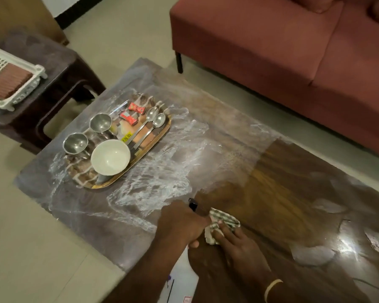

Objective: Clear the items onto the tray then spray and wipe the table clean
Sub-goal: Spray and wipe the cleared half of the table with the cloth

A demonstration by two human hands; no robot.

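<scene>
On the glossy brown wooden surface (282, 171), right hand (239, 241) presses a crumpled checked cloth (224, 221) with fingers flat; left hand (182, 224) grips a white spray bottle (182, 281) beside it. Beyond the cloth sits the loaded wooden tray (158, 141).

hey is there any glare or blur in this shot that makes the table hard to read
Head view: strong white glare on the table near its right end, at, and a paler sheen across the wet streaks beside the tray; edges bend from the wide-angle lens; the left hand on the spray bottle and the right hand on the cloth look slightly soft.
</scene>
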